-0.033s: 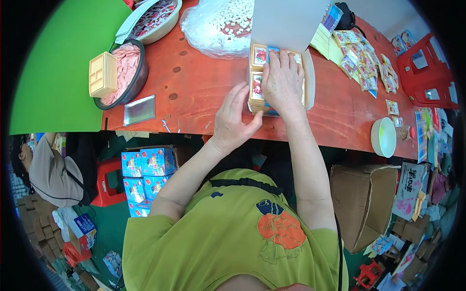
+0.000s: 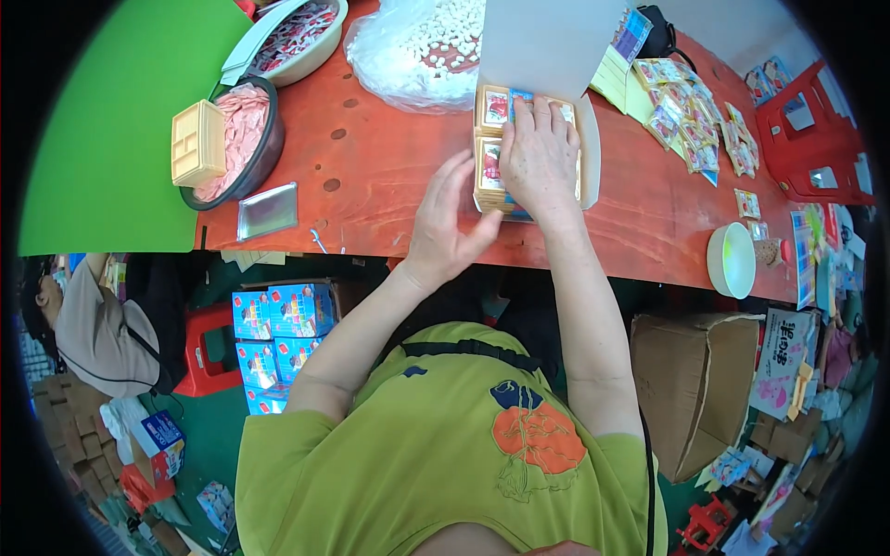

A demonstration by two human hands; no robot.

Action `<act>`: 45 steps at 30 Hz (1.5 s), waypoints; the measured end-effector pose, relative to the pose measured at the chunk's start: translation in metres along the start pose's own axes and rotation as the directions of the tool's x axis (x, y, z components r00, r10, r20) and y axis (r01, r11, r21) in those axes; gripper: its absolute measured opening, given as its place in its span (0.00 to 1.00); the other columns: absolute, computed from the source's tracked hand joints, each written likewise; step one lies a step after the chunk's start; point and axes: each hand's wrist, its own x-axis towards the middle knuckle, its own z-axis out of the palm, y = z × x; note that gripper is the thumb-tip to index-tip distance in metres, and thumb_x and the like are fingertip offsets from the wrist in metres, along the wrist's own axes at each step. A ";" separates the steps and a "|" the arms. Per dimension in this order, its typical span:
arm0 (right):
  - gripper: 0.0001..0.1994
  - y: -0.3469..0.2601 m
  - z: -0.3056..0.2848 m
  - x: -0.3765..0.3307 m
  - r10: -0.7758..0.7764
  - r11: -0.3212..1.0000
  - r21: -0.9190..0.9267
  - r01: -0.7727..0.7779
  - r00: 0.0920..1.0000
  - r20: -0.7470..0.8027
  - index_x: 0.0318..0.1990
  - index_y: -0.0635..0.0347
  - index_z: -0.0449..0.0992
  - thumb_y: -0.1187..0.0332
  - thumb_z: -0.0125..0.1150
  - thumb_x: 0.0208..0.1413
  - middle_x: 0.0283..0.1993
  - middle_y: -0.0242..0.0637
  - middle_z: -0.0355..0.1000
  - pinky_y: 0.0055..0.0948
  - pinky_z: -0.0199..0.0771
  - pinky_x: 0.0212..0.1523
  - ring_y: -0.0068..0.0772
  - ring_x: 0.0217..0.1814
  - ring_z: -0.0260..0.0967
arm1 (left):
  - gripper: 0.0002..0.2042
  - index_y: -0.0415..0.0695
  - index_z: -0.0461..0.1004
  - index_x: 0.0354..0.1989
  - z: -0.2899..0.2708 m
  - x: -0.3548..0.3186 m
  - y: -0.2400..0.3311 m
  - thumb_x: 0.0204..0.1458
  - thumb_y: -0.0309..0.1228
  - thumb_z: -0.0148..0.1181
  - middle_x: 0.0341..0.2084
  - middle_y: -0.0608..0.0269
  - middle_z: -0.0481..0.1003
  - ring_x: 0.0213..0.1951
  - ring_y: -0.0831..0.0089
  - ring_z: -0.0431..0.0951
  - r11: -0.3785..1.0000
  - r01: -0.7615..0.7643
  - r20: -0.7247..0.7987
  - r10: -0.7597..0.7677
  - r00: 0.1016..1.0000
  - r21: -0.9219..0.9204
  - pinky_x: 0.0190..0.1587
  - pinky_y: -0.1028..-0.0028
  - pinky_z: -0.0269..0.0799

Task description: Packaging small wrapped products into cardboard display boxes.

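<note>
A white cardboard box (image 2: pixel 590 153) stands on the red table with its lid raised at the back. Stacks of small picture-fronted packets (image 2: pixel 490 165) fill it, edged in pale yellow. My right hand (image 2: pixel 545 162) lies flat across the tops of these packets, fingers stretched toward the back and covering much of the middle. Beside the box's left front corner is my left hand (image 2: pixel 447 227), its thumb apart from the fingers and pointing at the front of the stacks. Whether the left fingertips touch the box's side I cannot tell.
At left, a dark basin (image 2: pixel 271 139) holds pink pieces and a cream tray stack (image 2: pixel 197 144). A clear flat case (image 2: pixel 268 211) lies near the table edge. A bag of white pellets (image 2: pixel 408 56) is behind. Loose packets (image 2: pixel 686 116) and a green bowl (image 2: pixel 731 260) are right.
</note>
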 end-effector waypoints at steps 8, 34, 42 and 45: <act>0.20 -0.002 -0.006 -0.009 0.000 1.000 0.029 0.001 0.999 -0.032 0.63 0.60 0.70 0.61 0.47 0.69 0.68 0.49 0.65 0.51 0.56 0.70 0.54 0.73 0.58 | 0.24 0.34 0.67 0.65 0.024 0.036 -0.033 0.72 0.40 0.37 0.69 0.48 0.64 0.72 0.57 0.59 0.679 0.245 0.120 -0.227 0.967 -0.692 0.73 0.61 0.51; 0.17 0.006 -0.013 0.008 0.081 0.947 0.310 -0.091 0.996 0.043 0.58 0.69 0.69 0.75 0.52 0.62 0.70 0.56 0.60 0.47 0.60 0.69 0.59 0.72 0.58 | 0.14 0.37 0.70 0.44 0.007 0.101 -0.012 0.48 0.24 0.59 0.46 0.47 0.74 0.49 0.50 0.73 0.956 -0.280 0.375 0.227 0.899 0.093 0.56 0.58 0.70; 0.15 0.031 -0.039 0.023 0.300 0.664 0.664 -0.345 0.936 0.187 0.51 0.74 0.72 0.80 0.53 0.56 0.62 0.57 0.63 0.44 0.66 0.65 0.61 0.64 0.64 | 0.20 0.37 0.72 0.56 0.041 0.091 0.011 0.56 0.33 0.56 0.59 0.49 0.71 0.61 0.44 0.67 0.876 -0.322 0.379 0.179 0.908 0.358 0.66 0.49 0.60; 0.15 0.052 -0.046 0.030 0.151 0.792 0.590 -0.159 0.987 0.062 0.55 0.73 0.70 0.80 0.50 0.60 0.61 0.53 0.67 0.41 0.67 0.66 0.52 0.65 0.67 | 0.19 0.37 0.73 0.56 0.038 0.090 0.016 0.60 0.35 0.54 0.62 0.50 0.70 0.61 0.44 0.67 0.848 -0.325 0.429 0.131 0.894 0.419 0.66 0.48 0.59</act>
